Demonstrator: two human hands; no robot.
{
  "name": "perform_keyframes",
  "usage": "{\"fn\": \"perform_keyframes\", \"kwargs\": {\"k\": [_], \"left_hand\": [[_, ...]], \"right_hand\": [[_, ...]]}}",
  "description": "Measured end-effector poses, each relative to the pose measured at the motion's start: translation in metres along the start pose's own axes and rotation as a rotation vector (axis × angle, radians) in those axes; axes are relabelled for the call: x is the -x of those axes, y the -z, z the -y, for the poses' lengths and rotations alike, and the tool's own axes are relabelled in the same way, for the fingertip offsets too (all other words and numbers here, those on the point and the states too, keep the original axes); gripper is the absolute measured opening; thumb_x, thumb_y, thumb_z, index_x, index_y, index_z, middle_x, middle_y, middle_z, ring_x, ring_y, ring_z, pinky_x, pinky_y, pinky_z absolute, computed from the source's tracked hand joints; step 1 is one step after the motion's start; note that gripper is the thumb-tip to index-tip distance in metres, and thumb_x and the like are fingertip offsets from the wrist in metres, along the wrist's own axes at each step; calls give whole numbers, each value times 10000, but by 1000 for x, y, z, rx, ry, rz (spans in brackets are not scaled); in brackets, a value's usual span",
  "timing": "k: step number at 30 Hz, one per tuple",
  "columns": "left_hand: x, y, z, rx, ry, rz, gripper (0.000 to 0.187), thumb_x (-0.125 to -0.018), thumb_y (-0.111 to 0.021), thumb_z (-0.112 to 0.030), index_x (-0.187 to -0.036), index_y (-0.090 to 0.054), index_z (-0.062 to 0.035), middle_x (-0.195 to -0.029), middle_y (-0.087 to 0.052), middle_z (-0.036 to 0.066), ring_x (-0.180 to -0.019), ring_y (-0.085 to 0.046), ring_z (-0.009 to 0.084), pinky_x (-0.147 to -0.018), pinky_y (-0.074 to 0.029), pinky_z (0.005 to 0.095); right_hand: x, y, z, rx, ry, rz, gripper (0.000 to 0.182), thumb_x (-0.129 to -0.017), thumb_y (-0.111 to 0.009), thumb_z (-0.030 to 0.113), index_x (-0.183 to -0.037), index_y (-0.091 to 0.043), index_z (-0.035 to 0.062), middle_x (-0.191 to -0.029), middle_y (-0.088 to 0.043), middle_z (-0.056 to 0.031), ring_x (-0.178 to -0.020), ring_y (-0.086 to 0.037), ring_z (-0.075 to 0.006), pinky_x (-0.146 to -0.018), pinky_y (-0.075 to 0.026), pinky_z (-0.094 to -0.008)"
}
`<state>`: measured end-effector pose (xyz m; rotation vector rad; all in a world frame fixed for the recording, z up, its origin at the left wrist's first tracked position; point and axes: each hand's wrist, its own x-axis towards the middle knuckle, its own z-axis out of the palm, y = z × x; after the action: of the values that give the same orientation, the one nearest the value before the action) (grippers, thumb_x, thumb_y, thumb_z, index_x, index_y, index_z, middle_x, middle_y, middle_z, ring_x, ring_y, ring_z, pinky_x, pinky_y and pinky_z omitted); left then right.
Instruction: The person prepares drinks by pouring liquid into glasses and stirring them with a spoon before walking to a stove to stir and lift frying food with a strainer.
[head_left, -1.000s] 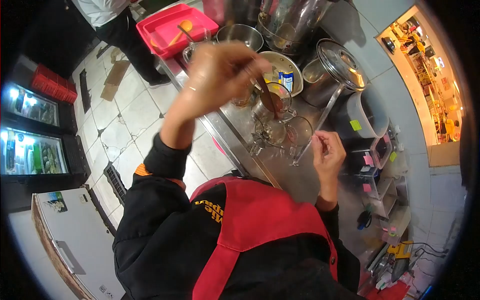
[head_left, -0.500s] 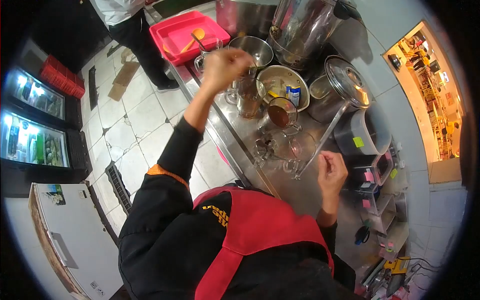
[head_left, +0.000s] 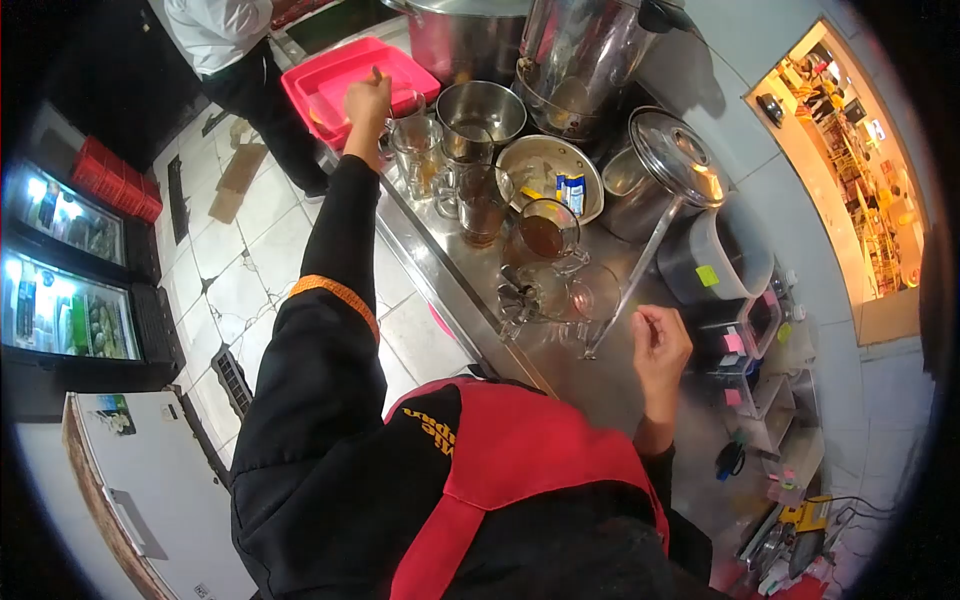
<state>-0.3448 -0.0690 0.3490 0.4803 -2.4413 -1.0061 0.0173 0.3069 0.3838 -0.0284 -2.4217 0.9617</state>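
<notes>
My left hand (head_left: 368, 98) reaches out over the near edge of the pink tray (head_left: 290, 85). Its fingers are closed around what looks like a spoon handle (head_left: 376, 73); the rest of the spoon is hidden. Beside this hand stand glass mugs, one holding a little amber liquid (head_left: 420, 178). My right hand (head_left: 660, 345) hovers above the steel counter, fingers curled in with nothing visible between them. Near it are the lower end of a long metal handle (head_left: 640, 280) and a glass mug (head_left: 594, 293). Further in, a glass jug (head_left: 541, 238) holds brown liquid.
A steel bowl (head_left: 481, 110), a pan with blue-and-yellow packets (head_left: 569, 192), and a lidded pot (head_left: 630, 195) crowd the counter. Plastic containers (head_left: 725, 260) line the wall. Beyond the counter edge, another person (head_left: 225, 40) stands near the tray.
My left hand has moved from above the glass mugs out to the pink tray, and its fingers have closed there. My right hand has stayed nearly still. The view has shifted slightly.
</notes>
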Motion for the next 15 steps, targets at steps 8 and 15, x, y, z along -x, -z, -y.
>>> {"fn": "perform_keyframes", "kwargs": {"k": [8,15], "left_hand": [[34,80,-79,504,-436,158,213,-742,-635,-243,-743,-661,-32,-601,-621,12,-538,-524,41,-512,-403,201],[162,149,-136,886,-485,640,176,-792,-616,-167,-808,-656,3,-731,-643,77,-590,-577,94,-555,-461,217]], "right_hand": [[3,-1,-6,30,-20,-2,71,-736,-624,68,-778,-585,25,-636,-508,-55,-469,-448,-119,-438,-342,-240],[4,-1,-2,0,-31,10,75,-729,-619,52,-792,-587,27,-667,-540,-58,-470,-461,-118,-445,-357,-241]]}}
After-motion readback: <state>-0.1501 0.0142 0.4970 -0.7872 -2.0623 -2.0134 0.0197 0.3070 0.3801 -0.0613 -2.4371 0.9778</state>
